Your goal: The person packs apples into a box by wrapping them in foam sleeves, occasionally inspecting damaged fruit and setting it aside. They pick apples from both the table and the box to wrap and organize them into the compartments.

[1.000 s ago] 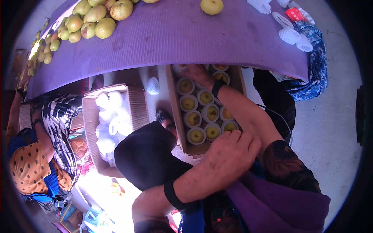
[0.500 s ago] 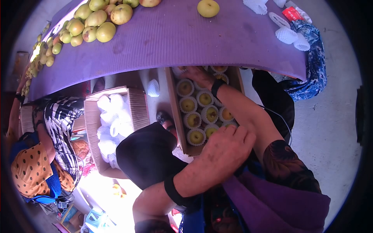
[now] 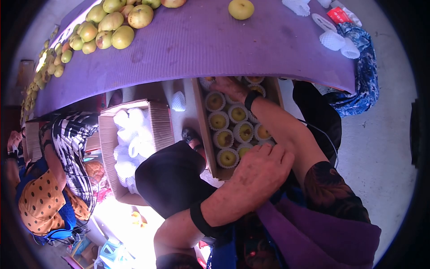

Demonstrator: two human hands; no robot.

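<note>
An open cardboard box holds rows of yellow-green apples, each in a white foam net. One netted apple shows near the middle. My right hand reaches into the far end of this box, beside a netted apple in the corner. The table edge covers part of its fingers, so their grip is hidden. My left hand is above the near end of the box, close to my right forearm, back upward. Its fingers are curled together, and whatever may be under them is out of sight.
A purple ribbed table bears a pile of loose apples, one lone apple and white foam nets. Left of my knee stands a carton of foam nets. Another person in a spotted orange top sits at far left.
My hands stay almost in place. The view shifts slightly, and the other person's arm at far left has drawn down from the table.
</note>
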